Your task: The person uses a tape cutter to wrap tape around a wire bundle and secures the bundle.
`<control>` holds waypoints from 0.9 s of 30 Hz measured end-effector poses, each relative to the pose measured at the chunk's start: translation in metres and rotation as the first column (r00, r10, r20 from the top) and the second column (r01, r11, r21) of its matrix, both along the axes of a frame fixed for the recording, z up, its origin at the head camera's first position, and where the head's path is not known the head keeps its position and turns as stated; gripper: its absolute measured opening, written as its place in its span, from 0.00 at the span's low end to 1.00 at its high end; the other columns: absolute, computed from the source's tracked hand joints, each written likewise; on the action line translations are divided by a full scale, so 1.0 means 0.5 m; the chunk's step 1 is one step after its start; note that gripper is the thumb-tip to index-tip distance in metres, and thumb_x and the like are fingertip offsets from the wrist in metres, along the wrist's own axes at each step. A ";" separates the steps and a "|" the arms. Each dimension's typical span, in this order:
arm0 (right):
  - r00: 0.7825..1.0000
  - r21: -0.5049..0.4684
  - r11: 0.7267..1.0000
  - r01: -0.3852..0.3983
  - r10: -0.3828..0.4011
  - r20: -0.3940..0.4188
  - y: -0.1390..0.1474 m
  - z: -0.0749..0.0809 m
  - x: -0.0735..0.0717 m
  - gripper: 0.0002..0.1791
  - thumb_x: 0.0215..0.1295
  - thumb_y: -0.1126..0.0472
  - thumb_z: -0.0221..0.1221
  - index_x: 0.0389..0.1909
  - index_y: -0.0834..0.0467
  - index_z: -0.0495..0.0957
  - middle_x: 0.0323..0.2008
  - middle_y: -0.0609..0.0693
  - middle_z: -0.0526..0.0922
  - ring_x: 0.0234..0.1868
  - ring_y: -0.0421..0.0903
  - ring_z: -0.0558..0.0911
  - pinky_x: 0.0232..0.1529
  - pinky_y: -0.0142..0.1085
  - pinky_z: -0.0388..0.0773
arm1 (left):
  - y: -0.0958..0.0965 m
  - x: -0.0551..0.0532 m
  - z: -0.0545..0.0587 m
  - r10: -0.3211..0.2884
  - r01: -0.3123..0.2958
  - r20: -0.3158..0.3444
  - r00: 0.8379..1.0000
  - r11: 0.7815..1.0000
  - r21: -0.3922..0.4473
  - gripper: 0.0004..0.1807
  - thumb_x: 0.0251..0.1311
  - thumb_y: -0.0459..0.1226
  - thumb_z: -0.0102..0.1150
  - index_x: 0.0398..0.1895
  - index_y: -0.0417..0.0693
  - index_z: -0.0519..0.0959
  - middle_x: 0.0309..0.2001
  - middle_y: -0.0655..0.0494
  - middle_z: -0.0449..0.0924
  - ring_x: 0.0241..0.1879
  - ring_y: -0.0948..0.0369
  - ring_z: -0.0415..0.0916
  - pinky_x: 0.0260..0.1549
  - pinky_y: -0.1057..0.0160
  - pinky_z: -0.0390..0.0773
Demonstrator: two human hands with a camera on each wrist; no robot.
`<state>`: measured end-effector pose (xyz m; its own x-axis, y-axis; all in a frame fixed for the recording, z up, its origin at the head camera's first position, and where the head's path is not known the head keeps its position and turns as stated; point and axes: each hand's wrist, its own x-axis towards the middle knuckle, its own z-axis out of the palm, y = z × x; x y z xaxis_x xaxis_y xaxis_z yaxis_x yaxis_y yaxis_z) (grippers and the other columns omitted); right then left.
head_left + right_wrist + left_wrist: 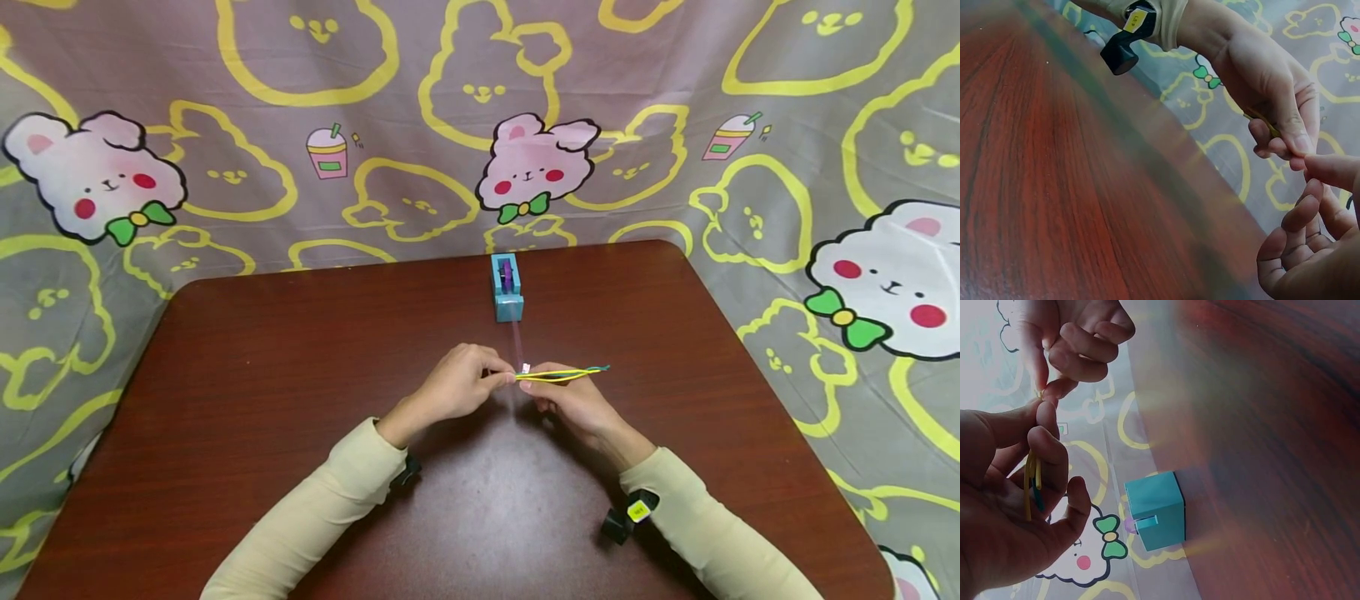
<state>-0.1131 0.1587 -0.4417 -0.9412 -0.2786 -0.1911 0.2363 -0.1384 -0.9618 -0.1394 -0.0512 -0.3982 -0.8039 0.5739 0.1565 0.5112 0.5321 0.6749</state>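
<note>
Thin yellow and green wires (558, 377) form a slender bundle held between both hands at mid-table. My left hand (459, 379) pinches it between thumb and forefinger; yellow and green lengths (1034, 478) also run along that palm in the left wrist view. The right hand (581, 407) meets it fingertip to fingertip, pinching the bundle with thumb and forefinger while the wires' far ends stick out over that hand. A strip of clear tape (517, 340) stretches from the blue tape dispenser (509, 311) down to the fingertips. Beside them shows a small white piece (526, 368).
The dispenser, with a purple core inside, stands near the back edge of the brown wooden table (300, 358). A patterned curtain (420, 75) hangs close around the table's back and sides. Black wrist devices (628, 517) sit at both cuffs.
</note>
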 end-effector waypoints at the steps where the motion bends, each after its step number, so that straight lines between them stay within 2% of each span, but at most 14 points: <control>1: 1.000 -0.001 1.000 -0.005 0.005 -0.002 0.002 0.000 0.000 0.06 0.66 0.69 0.64 0.37 0.54 0.83 0.24 0.45 0.77 0.25 0.41 0.72 0.28 0.32 0.69 | 0.000 0.000 0.000 0.000 0.000 0.001 1.000 1.000 -0.004 0.05 0.65 0.35 0.67 0.37 0.47 0.90 0.27 0.64 0.80 0.24 0.67 0.68 0.26 0.66 0.70; 7: 0.997 0.020 0.997 -0.073 0.074 -0.038 0.017 -0.001 -0.009 0.09 0.65 0.70 0.63 0.40 0.53 0.84 0.29 0.44 0.81 0.27 0.42 0.73 0.30 0.32 0.71 | -0.001 0.001 -0.002 -0.003 0.003 -0.010 1.000 1.000 0.002 0.05 0.65 0.35 0.67 0.38 0.47 0.90 0.27 0.64 0.79 0.24 0.67 0.68 0.26 0.67 0.70; 10: 0.981 -0.038 0.981 -0.192 0.191 -0.020 0.038 -0.008 -0.029 0.12 0.68 0.71 0.59 0.43 0.52 0.84 0.31 0.46 0.80 0.28 0.42 0.74 0.33 0.33 0.73 | -0.002 0.002 -0.002 0.000 0.000 -0.019 1.000 1.000 0.001 0.05 0.65 0.36 0.67 0.38 0.47 0.90 0.27 0.64 0.80 0.23 0.68 0.67 0.25 0.67 0.69; 12: 0.955 -0.107 0.952 -0.288 0.293 0.037 0.058 -0.013 -0.050 0.10 0.71 0.68 0.58 0.46 0.53 0.84 0.33 0.48 0.79 0.30 0.42 0.74 0.36 0.34 0.74 | -0.003 0.003 -0.002 0.004 -0.004 -0.025 1.000 1.000 0.002 0.05 0.64 0.36 0.67 0.38 0.47 0.90 0.28 0.64 0.80 0.23 0.68 0.67 0.25 0.67 0.69; 15: 0.885 -0.179 0.894 -0.412 0.439 0.157 0.086 -0.016 -0.089 0.12 0.78 0.59 0.52 0.48 0.57 0.83 0.35 0.51 0.80 0.32 0.43 0.76 0.38 0.37 0.76 | -0.005 0.003 -0.004 0.007 -0.007 -0.040 0.999 1.000 0.009 0.05 0.64 0.36 0.68 0.38 0.47 0.90 0.28 0.64 0.80 0.23 0.68 0.67 0.25 0.67 0.69; 17: 0.830 -0.180 0.859 -0.479 0.510 0.224 0.098 -0.012 -0.113 0.20 0.81 0.51 0.47 0.48 0.61 0.82 0.34 0.52 0.82 0.32 0.44 0.78 0.38 0.37 0.77 | -0.006 0.003 -0.006 0.006 -0.005 -0.046 0.999 1.000 0.015 0.05 0.64 0.36 0.68 0.38 0.47 0.90 0.27 0.64 0.80 0.23 0.69 0.67 0.25 0.67 0.68; 19: 0.774 -0.151 0.813 -0.562 0.582 0.249 0.107 -0.008 -0.133 0.27 0.83 0.48 0.40 0.47 0.65 0.80 0.33 0.53 0.82 0.31 0.44 0.79 0.34 0.37 0.79 | -0.007 0.004 -0.006 0.002 -0.001 -0.050 0.999 1.000 0.019 0.05 0.64 0.36 0.68 0.38 0.47 0.90 0.26 0.65 0.79 0.22 0.68 0.66 0.24 0.67 0.68; 23: 0.649 -0.114 0.682 -0.723 0.726 0.229 0.118 -0.001 -0.162 0.34 0.84 0.48 0.34 0.49 0.77 0.72 0.31 0.54 0.83 0.27 0.44 0.82 0.26 0.34 0.79 | -0.008 0.004 -0.006 -0.007 0.008 -0.053 0.999 1.000 0.025 0.05 0.64 0.36 0.67 0.39 0.48 0.90 0.27 0.65 0.79 0.22 0.68 0.67 0.24 0.67 0.68; 27: 0.537 -0.150 0.566 -0.811 0.821 0.193 0.118 -0.002 -0.178 0.34 0.84 0.50 0.35 0.49 0.82 0.70 0.30 0.55 0.85 0.27 0.45 0.84 0.23 0.32 0.79 | -0.008 0.002 -0.006 -0.016 0.018 -0.072 0.997 1.000 0.025 0.05 0.64 0.36 0.67 0.39 0.48 0.90 0.27 0.65 0.79 0.22 0.69 0.67 0.23 0.68 0.69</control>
